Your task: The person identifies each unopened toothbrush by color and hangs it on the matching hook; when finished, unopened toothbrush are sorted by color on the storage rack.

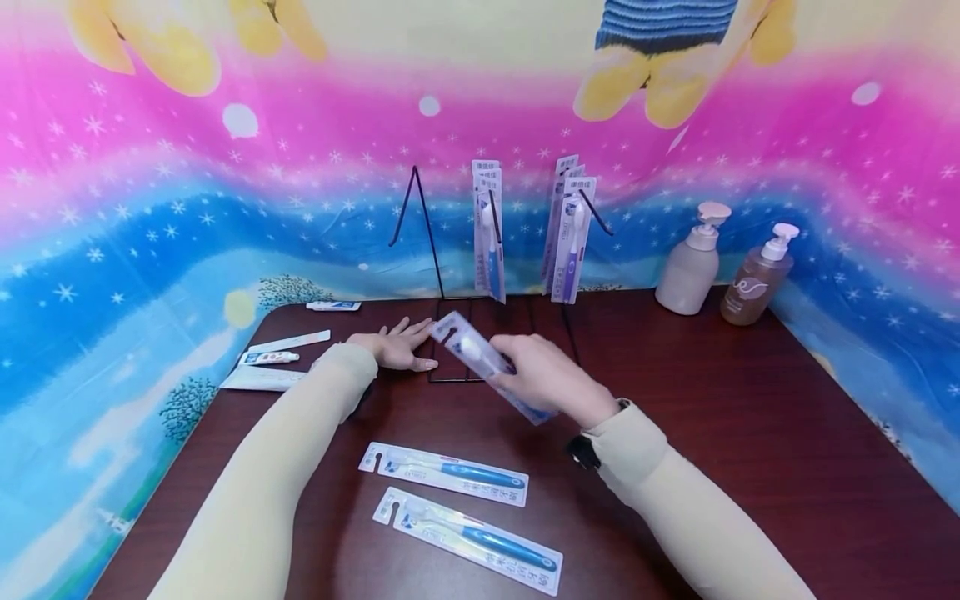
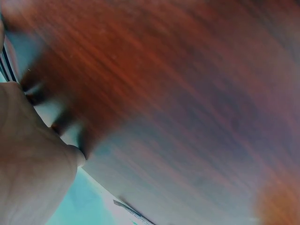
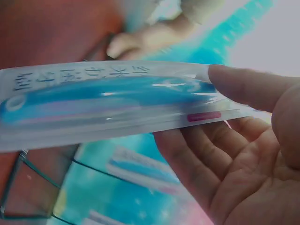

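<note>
My right hand pinches a packaged blue toothbrush between thumb and fingers, tilted above the wire rack's base. In the right wrist view its blue handle shows through clear plastic. My left hand lies with spread fingers at the left edge of the black wire rack. Packaged toothbrushes with a blue one in front hang from the rack's middle hook; a purple one fronts those on the right hook. Two more blue packaged toothbrushes lie on the table near me.
Toothpaste tubes and slim packages lie at the table's left edge, with another small tube at the back. Two pump bottles, one pale and one brown, stand at the back right. A patterned cloth hangs behind.
</note>
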`<state>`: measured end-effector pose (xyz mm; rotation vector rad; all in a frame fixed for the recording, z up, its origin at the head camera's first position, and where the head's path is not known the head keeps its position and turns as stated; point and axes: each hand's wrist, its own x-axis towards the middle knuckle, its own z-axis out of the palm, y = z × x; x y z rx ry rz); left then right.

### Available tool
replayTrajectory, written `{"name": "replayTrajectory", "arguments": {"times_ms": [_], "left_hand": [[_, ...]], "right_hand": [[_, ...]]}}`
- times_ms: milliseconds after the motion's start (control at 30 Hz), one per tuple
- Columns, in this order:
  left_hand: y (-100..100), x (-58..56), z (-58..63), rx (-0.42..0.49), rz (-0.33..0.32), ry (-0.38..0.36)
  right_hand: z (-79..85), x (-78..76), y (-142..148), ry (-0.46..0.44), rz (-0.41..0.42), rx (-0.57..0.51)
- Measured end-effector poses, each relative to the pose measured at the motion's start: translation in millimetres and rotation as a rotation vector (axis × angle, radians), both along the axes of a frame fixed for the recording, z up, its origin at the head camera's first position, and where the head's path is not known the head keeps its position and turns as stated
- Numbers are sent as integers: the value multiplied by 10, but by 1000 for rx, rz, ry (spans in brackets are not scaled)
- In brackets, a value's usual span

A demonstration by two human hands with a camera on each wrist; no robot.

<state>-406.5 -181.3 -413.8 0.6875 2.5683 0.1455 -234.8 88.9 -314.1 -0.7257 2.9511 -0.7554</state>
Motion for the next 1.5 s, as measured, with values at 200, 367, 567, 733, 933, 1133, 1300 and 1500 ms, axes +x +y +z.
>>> {"name": "replayTrajectory", "arguments": {"times_ms": [200, 367, 567, 733, 933, 1133, 1300, 1500], "left_hand": [[-45, 34, 13, 9, -7, 8], [-60, 65, 11, 12, -5, 26], [-64, 66, 14, 13, 3, 9], [-92, -11, -56, 53, 7, -14], [-76, 14, 0, 46, 8, -25], [-48, 76, 46, 20, 5, -3], [-25, 87, 24, 6, -11, 10], [-10, 98, 41, 7, -9, 27]], "right_hand": [[225, -13, 159, -16, -79, -269], [309, -78, 190, -3, -113, -351], [349, -180, 180, -2, -126, -341], [354, -293, 166, -2, -140, -339], [330, -475, 135, 1, -176, -310], [366, -750, 79, -11, -207, -317], [419, -978, 39, -16, -246, -308], [430, -1154, -16, -3, -284, -325]]}}
